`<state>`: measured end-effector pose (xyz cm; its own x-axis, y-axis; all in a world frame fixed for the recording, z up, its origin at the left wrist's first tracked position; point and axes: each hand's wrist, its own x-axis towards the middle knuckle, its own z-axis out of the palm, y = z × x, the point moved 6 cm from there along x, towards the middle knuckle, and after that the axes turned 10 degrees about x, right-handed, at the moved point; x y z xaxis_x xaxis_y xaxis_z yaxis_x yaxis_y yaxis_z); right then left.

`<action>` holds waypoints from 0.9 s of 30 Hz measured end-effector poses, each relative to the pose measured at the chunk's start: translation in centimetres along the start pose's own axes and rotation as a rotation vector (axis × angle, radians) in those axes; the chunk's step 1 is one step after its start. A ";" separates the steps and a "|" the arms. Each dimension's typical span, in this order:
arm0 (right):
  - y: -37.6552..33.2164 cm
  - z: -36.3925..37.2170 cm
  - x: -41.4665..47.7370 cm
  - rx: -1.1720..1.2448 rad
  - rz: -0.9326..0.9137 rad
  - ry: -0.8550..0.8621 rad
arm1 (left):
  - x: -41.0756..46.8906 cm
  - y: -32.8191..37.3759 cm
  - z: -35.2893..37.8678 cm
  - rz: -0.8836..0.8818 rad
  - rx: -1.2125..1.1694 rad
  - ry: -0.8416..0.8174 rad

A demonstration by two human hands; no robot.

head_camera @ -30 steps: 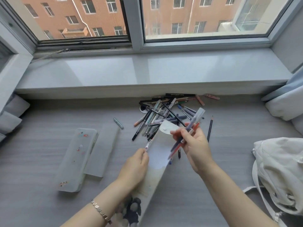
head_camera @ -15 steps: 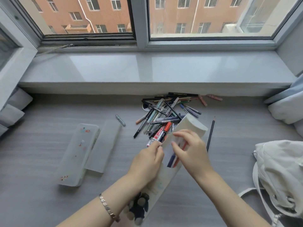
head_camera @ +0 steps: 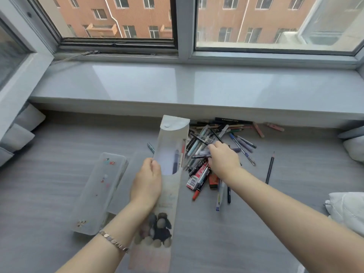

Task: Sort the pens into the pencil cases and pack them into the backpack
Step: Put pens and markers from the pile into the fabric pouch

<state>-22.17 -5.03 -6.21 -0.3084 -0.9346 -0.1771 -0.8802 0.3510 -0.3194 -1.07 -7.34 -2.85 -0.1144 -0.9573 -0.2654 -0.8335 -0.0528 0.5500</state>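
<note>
Here, a long translucent pencil case (head_camera: 169, 170) is held upright-tilted at the centre of the view by the left hand (head_camera: 146, 182), whose grip is closed on the case's left edge at about mid-length. The rounded flap with its snap button is at the 12 o'clock end; a printed picture of dark plush figures is at the 6 o'clock end. Through the clear wall a dark blue pen (head_camera: 175, 161) and a red one can be made out inside.

At 2 o'clock from the case, the right hand (head_camera: 223, 159) is reached into the pile of pens (head_camera: 208, 146) — its fingers are curled down onto the pile, but whether a pen is actually pinched cannot be told. The pile is spread on the grey wood-grain floor (head_camera: 295, 194) just below the window sill (head_camera: 197, 87).

A single black pencil (head_camera: 269, 168) lies apart at 3 o'clock from the pile. A second, frosted pencil case (head_camera: 99, 192) with small stickers lies flat at 9 o'clock from the held case, its lid beside it. At the right edge — about 4 o'clock — part of the white backpack (head_camera: 348, 209) is seen. A bracelet (head_camera: 114, 241) is worn on the left wrist.
</note>
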 end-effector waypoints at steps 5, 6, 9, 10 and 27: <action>-1.8 1.4 0.4 -0.230 -0.214 0.001 | 0.4 -1.4 -0.4 -0.015 0.004 -0.003; -1.7 1.5 0.4 -0.253 -0.246 0.015 | 0.4 -1.6 -0.4 -0.017 0.004 -0.005; -1.6 0.2 -0.3 -0.154 -0.372 0.129 | 0.0 -1.9 -0.4 -0.019 0.009 -0.021; -2.0 -1.2 -1.1 -0.068 -0.437 0.190 | -0.2 -1.9 -0.3 -0.021 0.013 -0.032; 1.2 -4.7 -11.1 2.002 0.478 0.125 | -6.4 2.8 2.7 0.195 0.110 -0.252</action>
<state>-21.53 5.49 -0.29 -0.4386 -0.7375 -0.5136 0.7628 -0.0034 -0.6466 -4.13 -0.57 -1.72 -0.3959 -0.8453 -0.3589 -0.8347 0.1683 0.5244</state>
